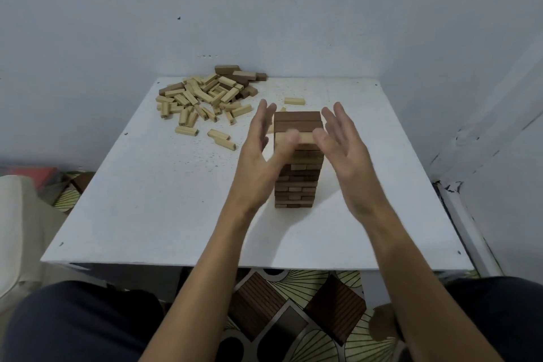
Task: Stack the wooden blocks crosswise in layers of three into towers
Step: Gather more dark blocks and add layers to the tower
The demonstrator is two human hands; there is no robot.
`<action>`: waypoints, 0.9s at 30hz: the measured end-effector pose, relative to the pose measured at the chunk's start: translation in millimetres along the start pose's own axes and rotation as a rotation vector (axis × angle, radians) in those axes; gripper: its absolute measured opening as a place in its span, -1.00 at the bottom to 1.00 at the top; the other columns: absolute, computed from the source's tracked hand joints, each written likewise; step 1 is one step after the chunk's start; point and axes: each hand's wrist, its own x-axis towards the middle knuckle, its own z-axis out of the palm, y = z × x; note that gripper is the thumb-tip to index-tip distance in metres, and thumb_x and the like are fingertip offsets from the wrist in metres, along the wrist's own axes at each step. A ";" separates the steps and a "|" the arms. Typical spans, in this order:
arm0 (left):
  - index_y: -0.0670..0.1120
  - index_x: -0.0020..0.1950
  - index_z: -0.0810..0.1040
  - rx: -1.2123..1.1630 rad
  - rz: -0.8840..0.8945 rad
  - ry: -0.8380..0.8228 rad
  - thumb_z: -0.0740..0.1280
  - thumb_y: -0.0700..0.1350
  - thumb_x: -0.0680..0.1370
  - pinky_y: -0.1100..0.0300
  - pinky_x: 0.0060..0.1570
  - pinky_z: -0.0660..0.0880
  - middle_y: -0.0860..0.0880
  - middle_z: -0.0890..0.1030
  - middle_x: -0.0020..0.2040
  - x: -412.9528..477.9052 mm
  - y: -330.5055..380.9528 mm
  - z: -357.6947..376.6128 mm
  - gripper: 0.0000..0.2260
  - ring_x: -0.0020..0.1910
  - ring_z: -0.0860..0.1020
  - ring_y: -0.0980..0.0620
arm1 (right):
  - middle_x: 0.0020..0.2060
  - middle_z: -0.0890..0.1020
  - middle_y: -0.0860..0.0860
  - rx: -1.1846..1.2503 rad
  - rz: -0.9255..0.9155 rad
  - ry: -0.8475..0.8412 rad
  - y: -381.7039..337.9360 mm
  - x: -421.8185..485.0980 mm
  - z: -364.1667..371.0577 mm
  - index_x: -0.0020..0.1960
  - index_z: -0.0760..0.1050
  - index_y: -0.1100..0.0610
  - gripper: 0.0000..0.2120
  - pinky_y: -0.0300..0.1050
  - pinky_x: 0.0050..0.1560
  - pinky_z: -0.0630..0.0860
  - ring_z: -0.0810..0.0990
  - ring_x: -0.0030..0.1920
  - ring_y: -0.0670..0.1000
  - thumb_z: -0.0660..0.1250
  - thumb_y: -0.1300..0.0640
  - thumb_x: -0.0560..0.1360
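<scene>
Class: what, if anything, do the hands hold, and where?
Nothing gripped: left hand and right hand press thumbs on the near face of the light block.

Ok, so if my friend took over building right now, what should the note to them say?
Left hand: open, fingers straight, thumb at the left end of the light block.
Right hand: open, thumb at that block's right end.
Tower: stands mid-table, many crosswise layers. The top layer has two dark blocks and the light block at the near edge.
Pile of loose blocks: far left of the table, with a few strays nearby.
Done: one tall tower.
Left: probably square up the light block, then stack more from the pile.
</scene>
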 end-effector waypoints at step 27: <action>0.07 0.63 0.03 0.167 0.052 -0.267 0.59 -0.16 0.38 -0.05 0.44 0.35 0.01 0.59 0.27 33.2 -3.8 -41.6 0.00 0.31 0.54 0.06 | 0.31 0.58 -0.09 -0.203 0.046 -0.424 -10.6 37.6 -49.3 0.41 0.41 0.01 -0.39 0.20 0.48 0.29 0.48 0.39 -0.05 0.53 0.12 0.41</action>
